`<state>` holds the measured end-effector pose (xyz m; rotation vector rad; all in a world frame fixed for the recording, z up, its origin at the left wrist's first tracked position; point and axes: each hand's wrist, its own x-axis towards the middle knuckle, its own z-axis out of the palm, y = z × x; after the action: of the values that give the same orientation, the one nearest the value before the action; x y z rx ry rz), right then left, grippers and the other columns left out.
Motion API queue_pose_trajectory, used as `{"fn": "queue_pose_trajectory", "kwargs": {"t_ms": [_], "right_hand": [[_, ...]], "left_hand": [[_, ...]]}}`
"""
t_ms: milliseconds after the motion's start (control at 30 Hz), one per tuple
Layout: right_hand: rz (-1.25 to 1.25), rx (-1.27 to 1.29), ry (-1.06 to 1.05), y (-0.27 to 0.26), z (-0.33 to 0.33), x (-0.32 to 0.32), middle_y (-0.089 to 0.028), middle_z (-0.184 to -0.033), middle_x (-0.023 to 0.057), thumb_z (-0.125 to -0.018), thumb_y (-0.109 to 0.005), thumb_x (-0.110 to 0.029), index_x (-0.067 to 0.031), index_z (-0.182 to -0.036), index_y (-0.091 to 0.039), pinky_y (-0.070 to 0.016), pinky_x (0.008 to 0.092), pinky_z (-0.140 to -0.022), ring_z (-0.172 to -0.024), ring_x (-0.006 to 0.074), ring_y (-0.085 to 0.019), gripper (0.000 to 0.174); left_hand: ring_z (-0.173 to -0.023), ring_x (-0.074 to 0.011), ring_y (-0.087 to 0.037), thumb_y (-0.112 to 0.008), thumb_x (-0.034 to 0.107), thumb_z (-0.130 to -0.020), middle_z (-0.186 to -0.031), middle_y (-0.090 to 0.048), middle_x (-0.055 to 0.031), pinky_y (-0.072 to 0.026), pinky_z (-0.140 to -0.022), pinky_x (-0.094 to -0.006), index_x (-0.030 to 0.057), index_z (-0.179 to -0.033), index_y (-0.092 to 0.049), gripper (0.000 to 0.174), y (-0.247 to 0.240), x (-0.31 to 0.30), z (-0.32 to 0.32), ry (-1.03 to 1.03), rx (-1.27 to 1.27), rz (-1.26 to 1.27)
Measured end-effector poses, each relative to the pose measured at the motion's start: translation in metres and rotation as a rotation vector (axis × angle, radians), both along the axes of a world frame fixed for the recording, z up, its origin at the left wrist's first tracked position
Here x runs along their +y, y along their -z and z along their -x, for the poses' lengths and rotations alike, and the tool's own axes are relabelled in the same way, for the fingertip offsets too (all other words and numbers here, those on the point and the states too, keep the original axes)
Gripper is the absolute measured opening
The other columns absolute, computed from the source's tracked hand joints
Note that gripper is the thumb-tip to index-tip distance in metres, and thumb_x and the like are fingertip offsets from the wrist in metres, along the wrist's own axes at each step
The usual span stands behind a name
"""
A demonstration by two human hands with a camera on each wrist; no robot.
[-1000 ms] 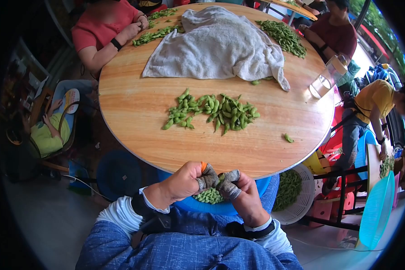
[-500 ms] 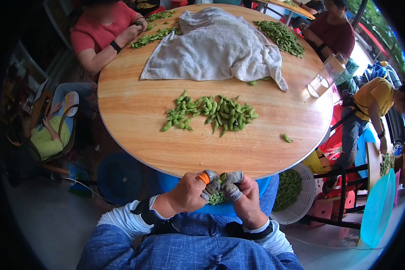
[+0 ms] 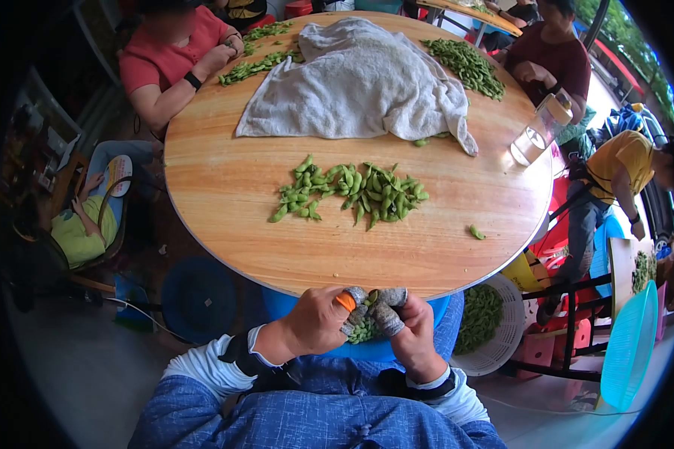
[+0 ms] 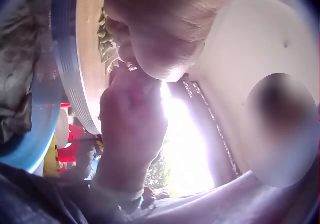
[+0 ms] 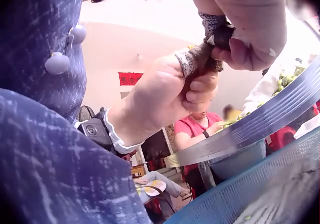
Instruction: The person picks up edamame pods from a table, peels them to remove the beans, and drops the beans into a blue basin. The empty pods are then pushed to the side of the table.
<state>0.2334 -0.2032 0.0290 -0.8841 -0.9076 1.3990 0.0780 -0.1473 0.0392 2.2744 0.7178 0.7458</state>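
Pinching a small green pod (image 3: 372, 296) between the fingertips of left hand (image 3: 314, 322) and right hand (image 3: 414, 333), in grey knitted finger covers (image 3: 388, 318). Gripping from both sides, probably to steady so small a thing. Holding it close above a blue plastic basin (image 3: 278, 303) with pale green beans (image 3: 363, 331) inside, likely to catch whatever drops. Farther out, lying within easy reach on a round wood-grain table (image 3: 240, 247), with a loose pile of green pods (image 3: 382, 196) and, off to the right, a single stray green pod (image 3: 476, 232). Beyond, spread with a rumpled grey-white towel (image 3: 359, 82), perhaps as a cover. Seen clearly only from the right wrist: left hand's lower, bare fingers curled inward. Hard to tell how the rest of the right fingers lie. Visible only from the head: the beans in the basin. From the left wrist, too blurred to make out the pinched pod.
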Motion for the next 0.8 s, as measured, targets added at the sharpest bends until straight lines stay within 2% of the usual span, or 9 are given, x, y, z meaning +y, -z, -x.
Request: {"fn": "queue_pose_trajectory", "kwargs": {"t_ms": [100,200,300,400,500,600,700,800], "right_hand": [[-0.066,-0.108,0.043,-0.001,0.001,-0.001,-0.059,-0.086,0.0049,-0.078,-0.055,-0.003,0.0026,-0.091,-0.054,-0.0430,0.0230,-0.070,-0.077,0.0126,-0.055,0.014],[-0.186,-0.425,0.063,0.009,-0.005,-0.001,-0.059,-0.082,0.0082,-0.075,-0.057,-0.001,0.0010,-0.088,-0.055,-0.0433,0.0236,-0.066,-0.075,0.0154,-0.056,0.014],[-0.413,-0.645,0.089,0.004,-0.005,0.005,-0.058,-0.078,0.0114,-0.072,-0.057,0.000,-0.0001,-0.087,-0.056,-0.0435,0.0247,-0.063,-0.073,0.0184,-0.057,0.015],[-0.169,-0.459,0.059,0.010,-0.003,0.002,-0.059,-0.080,0.0094,-0.074,-0.056,0.000,0.0009,-0.088,-0.056,-0.0435,0.0242,-0.066,-0.074,0.0158,-0.056,0.014],[-0.012,-0.224,0.053,0.011,0.001,0.002,-0.060,-0.083,0.0065,-0.076,-0.054,0.000,0.0024,-0.090,-0.056,-0.0431,0.0238,-0.069,-0.076,0.0132,-0.055,0.015],[0.045,-0.142,-0.022,0.009,-0.001,0.003,-0.060,-0.087,0.0042,-0.078,-0.052,0.000,0.0037,-0.092,-0.055,-0.0422,0.0229,-0.072,-0.079,0.0106,-0.054,0.015],[0.075,-0.060,-0.076,0.008,-0.004,0.002,-0.059,-0.087,0.0034,-0.079,-0.053,-0.002,0.0034,-0.093,-0.055,-0.0421,0.0232,-0.073,-0.079,0.0100,-0.053,0.015],[0.076,0.086,-0.121,0.009,-0.002,0.001,-0.059,-0.086,0.0024,-0.079,-0.056,-0.005,0.0015,-0.094,-0.056,-0.0424,0.0224,-0.071,-0.078,0.0089,-0.053,0.016]], "left_hand": [[-0.069,-0.0189,-0.054,-0.053,0.004,-0.073,-0.076,-0.054,-0.0064,-0.0434,-0.056,-0.0288,0.0022,-0.094,-0.051,0.022,0.004,-0.005,-0.007,0.017,-0.303,0.332],[-0.064,-0.0117,-0.050,-0.048,0.012,-0.084,-0.075,-0.053,-0.0010,-0.0423,-0.060,-0.0235,0.0025,-0.093,-0.051,0.014,0.016,-0.008,-0.004,0.034,-0.410,0.736],[-0.062,-0.0115,-0.050,-0.045,0.015,-0.087,-0.072,-0.052,0.0005,-0.0413,-0.060,-0.0216,0.0030,-0.094,-0.051,0.016,0.037,-0.005,0.006,0.163,-0.659,1.373],[-0.062,-0.0115,-0.051,-0.049,0.014,-0.085,-0.071,-0.053,-0.0003,-0.0418,-0.059,-0.0220,0.0019,-0.096,-0.051,0.017,0.034,0.000,0.008,0.202,-0.591,1.374],[-0.061,-0.0132,-0.052,-0.053,0.012,-0.081,-0.070,-0.054,-0.0011,-0.0434,-0.058,-0.0257,0.0005,-0.094,-0.052,0.017,0.009,-0.003,0.002,0.034,-0.241,0.738],[-0.064,-0.0135,-0.053,-0.056,0.010,-0.078,-0.071,-0.055,-0.0021,-0.0435,-0.060,-0.0267,-0.0002,-0.091,-0.053,0.016,0.013,0.001,0.008,0.001,0.050,0.173],[-0.064,-0.0135,-0.052,-0.056,0.009,-0.078,-0.069,-0.054,-0.0017,-0.0425,-0.060,-0.0264,0.0003,-0.085,-0.054,0.011,0.016,0.005,0.011,0.061,0.014,0.221],[-0.064,-0.0113,-0.051,-0.056,0.009,-0.078,-0.067,-0.053,-0.0011,-0.0412,-0.059,-0.0240,0.0007,-0.081,-0.054,0.009,0.016,0.011,0.011,0.180,-0.170,0.508]]}}
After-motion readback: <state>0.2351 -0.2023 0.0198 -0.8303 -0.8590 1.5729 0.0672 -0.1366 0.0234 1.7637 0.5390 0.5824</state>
